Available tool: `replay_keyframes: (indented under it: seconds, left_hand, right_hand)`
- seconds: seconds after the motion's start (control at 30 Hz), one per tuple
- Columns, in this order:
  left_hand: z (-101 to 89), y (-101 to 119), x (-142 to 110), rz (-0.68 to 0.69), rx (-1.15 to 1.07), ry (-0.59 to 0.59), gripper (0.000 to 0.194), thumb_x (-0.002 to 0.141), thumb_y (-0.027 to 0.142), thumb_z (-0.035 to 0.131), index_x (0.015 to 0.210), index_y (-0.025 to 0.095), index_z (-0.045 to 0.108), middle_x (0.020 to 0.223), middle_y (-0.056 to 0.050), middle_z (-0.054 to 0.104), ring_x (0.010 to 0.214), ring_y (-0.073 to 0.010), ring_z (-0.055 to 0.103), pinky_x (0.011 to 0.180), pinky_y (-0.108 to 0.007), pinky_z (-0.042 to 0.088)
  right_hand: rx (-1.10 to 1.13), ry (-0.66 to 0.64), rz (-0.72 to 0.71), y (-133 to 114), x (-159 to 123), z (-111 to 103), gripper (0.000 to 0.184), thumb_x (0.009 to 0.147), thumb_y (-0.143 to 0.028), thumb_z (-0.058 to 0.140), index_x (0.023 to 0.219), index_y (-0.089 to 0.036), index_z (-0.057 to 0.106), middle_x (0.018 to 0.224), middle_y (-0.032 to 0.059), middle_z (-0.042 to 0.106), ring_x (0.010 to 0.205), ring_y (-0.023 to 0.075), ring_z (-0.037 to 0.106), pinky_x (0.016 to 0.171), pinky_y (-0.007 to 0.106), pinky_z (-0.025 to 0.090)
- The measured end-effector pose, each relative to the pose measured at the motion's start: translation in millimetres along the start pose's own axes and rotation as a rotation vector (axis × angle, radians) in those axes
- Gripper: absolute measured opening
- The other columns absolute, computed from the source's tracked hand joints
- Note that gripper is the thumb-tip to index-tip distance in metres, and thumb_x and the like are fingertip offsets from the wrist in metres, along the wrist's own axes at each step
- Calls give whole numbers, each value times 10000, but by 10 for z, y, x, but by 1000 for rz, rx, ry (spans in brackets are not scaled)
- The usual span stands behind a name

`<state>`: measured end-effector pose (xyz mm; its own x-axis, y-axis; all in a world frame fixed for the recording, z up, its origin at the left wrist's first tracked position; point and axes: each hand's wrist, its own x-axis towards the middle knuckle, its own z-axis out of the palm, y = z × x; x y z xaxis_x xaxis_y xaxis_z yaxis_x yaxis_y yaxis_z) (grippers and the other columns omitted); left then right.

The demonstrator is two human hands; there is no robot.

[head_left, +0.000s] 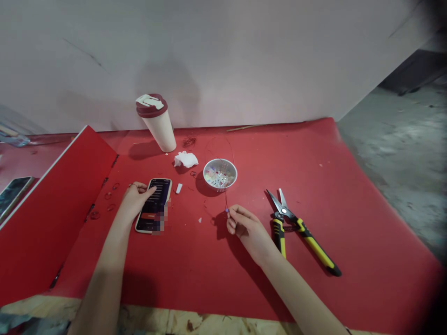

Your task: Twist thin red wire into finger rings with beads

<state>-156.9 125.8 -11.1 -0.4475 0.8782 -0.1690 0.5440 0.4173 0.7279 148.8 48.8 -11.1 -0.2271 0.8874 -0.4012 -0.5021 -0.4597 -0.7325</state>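
Note:
My left hand (135, 201) rests at the edge of a smartphone (153, 204), its index fingertip on the lit screen. Part of the screen is blurred out. My right hand (248, 229) pinches a thin wire (225, 197) with a small bead (227, 210) near its end. The wire rises past a small perforated metal bowl (220, 174) filled with mixed beads. To the right of that hand, a pair of yellow-and-black tin snips (296, 230) lies with its blades apart.
A red mat (352, 242) covers the table, with a hinged red board (52, 209) at left. On it stand a maroon-lidded cup (156, 123), a crumpled white tissue (186, 159) and small wire rings (108, 195). Another phone (12, 196) lies beyond the board.

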Motion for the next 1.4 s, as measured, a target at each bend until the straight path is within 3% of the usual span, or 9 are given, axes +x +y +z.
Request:
replay_keyframes:
  seconds: [0.1,0.2,0.3,0.4,0.67,1.0,1.1,1.4]
  left_hand:
    - [-43,27,-54,-13,-27,-55,416,565,484,719,804,179,572,841,-55,640,837,-242,624,770,-360,468]
    - [-70,0,-75,5,-97,-87,468,493,436,772,831,178,578,863,-53,649,842,-232,628,776,-349,477]
    - [-53,-61,-39,43,-65,-60,485,465,412,785,835,178,577,845,-51,651,839,-238,628,777,-357,475]
    - [-7,-80,4,60,85,-2,428,538,470,729,810,185,561,827,-59,641,829,-247,627,759,-360,469]
    - [39,52,-23,66,242,55,374,619,531,649,736,202,515,794,-83,626,804,-288,614,729,-393,444]
    - [-105,-16,-112,17,-121,-117,436,562,448,744,862,178,581,916,-67,649,901,-230,629,817,-344,476]
    - [-91,-60,-87,31,-154,-105,449,522,423,768,846,175,582,884,-58,646,881,-227,631,818,-354,481]
    - [21,-59,46,40,60,11,436,507,478,750,758,191,538,793,-51,610,809,-258,615,754,-377,463]
  right_hand:
    - [-2,5,-2,-1,4,8,225,762,-310,656,639,-190,510,563,-47,410,527,101,391,544,270,254]
    - [-2,5,-2,9,11,6,224,761,-313,658,641,-192,514,562,-48,408,527,103,393,544,272,254]
    - [-1,1,-5,18,13,-1,221,763,-317,658,647,-193,516,565,-48,409,529,104,395,546,273,256]
    - [-3,-5,-10,20,10,-4,227,767,-315,654,643,-190,511,569,-48,412,529,100,396,547,271,256]
    - [-4,-9,-12,17,19,-18,224,765,-321,655,649,-190,515,566,-47,420,524,101,402,546,273,254]
    - [-8,-5,-18,23,19,-8,224,745,-329,671,644,-194,524,567,-46,406,529,107,391,542,274,258]
    - [-9,-6,-20,30,24,-15,217,745,-332,672,652,-197,530,570,-45,407,530,109,390,540,276,261]
    - [-20,-3,-15,14,13,-2,233,748,-337,668,644,-194,516,568,-45,413,526,107,397,543,277,264]
